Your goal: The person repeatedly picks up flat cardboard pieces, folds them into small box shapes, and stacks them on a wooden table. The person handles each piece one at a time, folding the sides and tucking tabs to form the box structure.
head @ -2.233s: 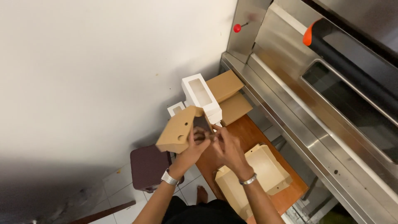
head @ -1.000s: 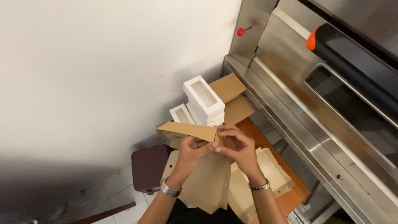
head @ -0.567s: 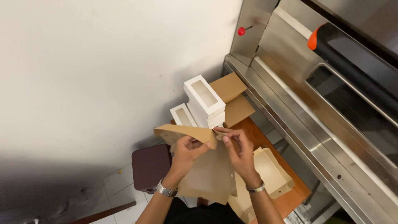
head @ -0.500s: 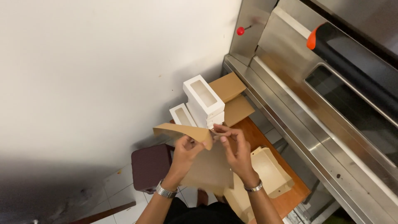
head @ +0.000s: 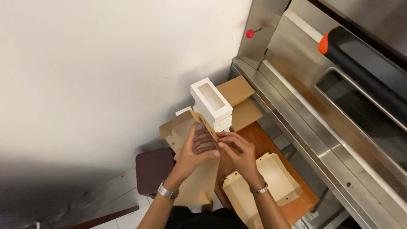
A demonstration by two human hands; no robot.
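hands (head: 218, 150) folded around brown cardboard box (head: 186, 131)

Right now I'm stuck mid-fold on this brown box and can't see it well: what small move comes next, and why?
Probably press the raised flap down with the right hand. The brown cardboard box is only partly formed, its panels splayed open, and the left hand already steadies it from below beside the white window boxes.

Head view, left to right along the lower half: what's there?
Dark maroon stool → left hand on the brown cardboard box blank → right hand → open tan box → steel oven front.
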